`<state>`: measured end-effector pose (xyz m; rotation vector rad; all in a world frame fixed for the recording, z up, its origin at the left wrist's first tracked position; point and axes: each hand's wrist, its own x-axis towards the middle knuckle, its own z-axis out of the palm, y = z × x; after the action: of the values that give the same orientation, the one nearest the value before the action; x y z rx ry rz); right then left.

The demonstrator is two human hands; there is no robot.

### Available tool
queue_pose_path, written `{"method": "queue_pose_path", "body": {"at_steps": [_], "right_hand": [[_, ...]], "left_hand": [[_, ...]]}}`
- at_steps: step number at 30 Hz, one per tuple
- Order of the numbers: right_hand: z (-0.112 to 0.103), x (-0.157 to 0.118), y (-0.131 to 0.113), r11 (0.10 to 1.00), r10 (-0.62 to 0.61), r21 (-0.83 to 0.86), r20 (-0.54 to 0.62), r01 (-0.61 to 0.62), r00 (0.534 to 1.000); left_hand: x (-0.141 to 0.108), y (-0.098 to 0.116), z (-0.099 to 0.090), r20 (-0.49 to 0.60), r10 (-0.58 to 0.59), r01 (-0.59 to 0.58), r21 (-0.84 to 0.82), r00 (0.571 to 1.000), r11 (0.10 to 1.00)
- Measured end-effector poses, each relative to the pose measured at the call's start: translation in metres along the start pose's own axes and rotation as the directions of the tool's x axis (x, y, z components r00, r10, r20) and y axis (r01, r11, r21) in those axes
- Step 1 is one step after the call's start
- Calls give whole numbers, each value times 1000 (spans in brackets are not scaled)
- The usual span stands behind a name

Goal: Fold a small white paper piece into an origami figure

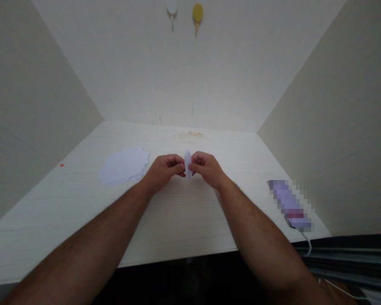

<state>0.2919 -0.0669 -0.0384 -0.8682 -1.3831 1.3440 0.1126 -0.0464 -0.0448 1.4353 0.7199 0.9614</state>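
Note:
A small folded piece of white paper (pixel 187 163) stands upright between my two hands, above the middle of the white desk. My left hand (pixel 167 170) pinches its left side between thumb and fingers. From the other side, my right hand (pixel 207 168) pinches it the same way, thumb toward me. The paper is narrow, with pointed layers at its top and a tip at the bottom. Its inner folds are partly hidden by my fingertips. Left of my left hand lies a loose pile of white paper sheets (pixel 125 165), overlapping unevenly.
At the right lies a blurred-out phone-like device (pixel 288 205) with a white cable (pixel 308 245) running off the front edge. Walls enclose the desk (pixel 178 228) on three sides. A white hook (pixel 172 8) and a yellow hook (pixel 197 13) are on the back wall.

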Motion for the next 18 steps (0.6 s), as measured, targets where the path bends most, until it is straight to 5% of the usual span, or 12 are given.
{"method": "queue_pose_path", "body": {"at_steps": [7,18], "right_hand": [[-1,0,0,1000,7,-29,-4,-7,1000],[3,0,3,999,32,-12,-42,-32,999]], "left_hand": [[0,2,1,-10,-4,4,19,1000,1000],[-3,7,11,-107,110,-72,309,988,948]]}}
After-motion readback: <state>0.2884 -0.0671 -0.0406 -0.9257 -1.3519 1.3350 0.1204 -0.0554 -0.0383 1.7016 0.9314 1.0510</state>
